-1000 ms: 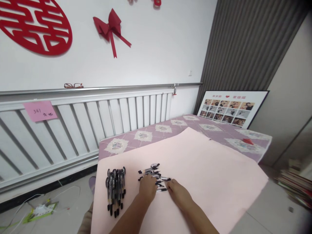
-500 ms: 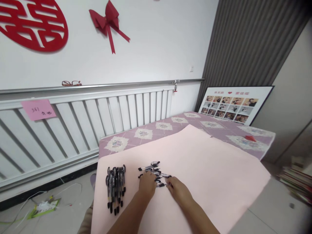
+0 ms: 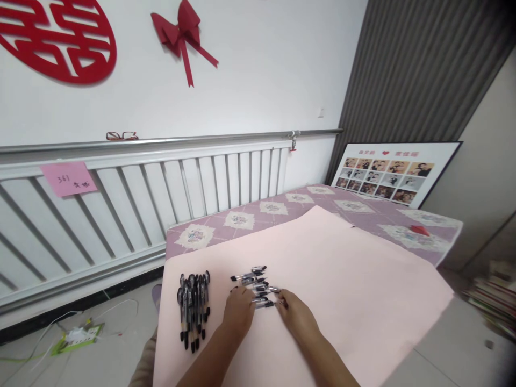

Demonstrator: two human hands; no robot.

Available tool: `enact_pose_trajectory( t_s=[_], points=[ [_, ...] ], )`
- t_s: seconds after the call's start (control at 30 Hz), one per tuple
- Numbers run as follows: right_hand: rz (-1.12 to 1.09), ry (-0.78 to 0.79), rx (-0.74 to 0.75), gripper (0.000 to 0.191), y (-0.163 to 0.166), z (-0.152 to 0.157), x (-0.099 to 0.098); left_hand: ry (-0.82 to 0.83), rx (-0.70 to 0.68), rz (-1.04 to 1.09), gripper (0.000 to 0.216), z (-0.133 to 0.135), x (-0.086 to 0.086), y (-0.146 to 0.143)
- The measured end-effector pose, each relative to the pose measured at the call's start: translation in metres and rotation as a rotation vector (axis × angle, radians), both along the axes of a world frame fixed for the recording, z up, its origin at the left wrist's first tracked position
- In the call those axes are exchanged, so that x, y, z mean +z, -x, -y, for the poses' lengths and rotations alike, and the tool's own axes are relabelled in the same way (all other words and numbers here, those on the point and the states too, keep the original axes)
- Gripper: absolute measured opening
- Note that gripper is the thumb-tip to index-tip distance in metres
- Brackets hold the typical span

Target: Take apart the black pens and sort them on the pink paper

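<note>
A loose heap of black-capped clear pens (image 3: 258, 278) lies crosswise on a pink paper sheet (image 3: 342, 274). My left hand (image 3: 238, 309) is at the heap's near left side, its fingers curled over the left ends of some pens and hiding them. At the right side my right hand (image 3: 296, 314) is closed, fingertips pinching the end of a pen (image 3: 274, 289) that points left towards the heap. Further left, a bundle of similar pens (image 3: 193, 309) lies lengthwise, apart from my hands.
The paper covers much of a table with a purple patterned cloth (image 3: 274, 207). A white radiator (image 3: 193, 188) runs behind it. A framed photo board (image 3: 395, 172) leans at the back right. On the floor are a power strip (image 3: 76, 338) and, at right, stacked books (image 3: 494, 295).
My left hand has shifted slightly left and down, uncovering more of the pens' middles. The right hand stays nearly in place at the pen's end. The camera view has moved slightly.
</note>
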State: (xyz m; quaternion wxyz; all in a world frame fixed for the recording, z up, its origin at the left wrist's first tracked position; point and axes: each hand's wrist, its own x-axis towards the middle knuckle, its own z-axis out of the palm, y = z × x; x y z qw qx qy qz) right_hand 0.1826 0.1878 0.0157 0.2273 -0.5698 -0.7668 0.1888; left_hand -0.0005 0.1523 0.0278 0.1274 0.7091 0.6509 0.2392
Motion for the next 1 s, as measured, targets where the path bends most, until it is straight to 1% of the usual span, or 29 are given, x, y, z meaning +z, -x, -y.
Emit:
enact_pose_trajectory(
  t_s=[0.1,0.23,0.37,0.47,0.67,0.73,0.83,0.9,1.0],
  points=[
    [-0.022,-0.003,0.028,0.008,0.005,0.005,0.001,-0.016,-0.002,0.075,0.021,0.022,-0.004,0.007],
    [-0.051,-0.022,0.098,0.004,0.023,0.011,-0.001,0.002,0.003,0.154,0.018,0.053,-0.017,0.014],
    [-0.080,-0.059,0.124,0.004,0.034,0.013,-0.002,-0.014,0.027,0.276,0.018,0.070,-0.029,0.014],
    [-0.098,-0.084,0.099,0.007,0.029,0.010,-0.002,-0.054,0.039,0.306,0.019,0.073,-0.032,0.013],
    [-0.093,-0.113,-0.019,0.014,0.011,0.001,-0.004,-0.086,0.066,0.347,0.020,0.075,-0.031,0.012],
    [-0.091,-0.130,-0.008,0.016,0.012,0.002,-0.004,-0.083,0.073,0.355,0.021,0.076,-0.031,0.012],
    [-0.097,-0.156,0.052,0.020,0.015,0.007,-0.005,-0.090,0.083,0.358,0.021,0.077,-0.031,0.012],
    [-0.095,-0.178,0.076,0.026,0.014,0.012,-0.006,-0.092,0.083,0.359,0.021,0.077,-0.031,0.013],
    [-0.032,-0.200,0.013,0.036,0.005,0.018,-0.005,-0.092,0.078,0.362,0.021,0.076,-0.032,0.013]
  ],
)
